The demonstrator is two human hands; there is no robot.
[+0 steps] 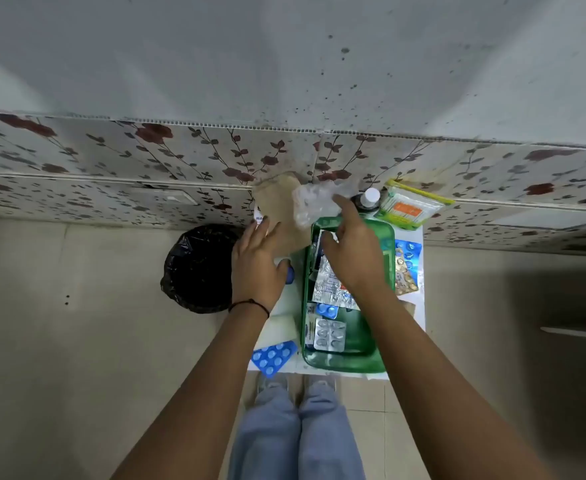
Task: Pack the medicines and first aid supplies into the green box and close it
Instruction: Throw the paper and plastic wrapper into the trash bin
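Note:
The green box (378, 355) lies open on a small white table, holding silver blister strips (329, 336) and a foil pack (331, 285). My right hand (357, 251) hovers over the box's far half, fingers spread, with its index finger touching a clear plastic bag (310, 202) at the box's far edge. My left hand (255, 261) rests flat on a brown paper bag (277, 199) left of the box. A blue blister strip (273, 356) lies at the table's near left corner. Another blue and gold strip (407, 268) sits right of the box.
A dark bottle with a white cap (367, 199) and a green-edged cotton packet (411, 207) stand behind the box by the floral wall. A black bin bag (198, 268) sits on the floor left of the table. My legs are below the table's near edge.

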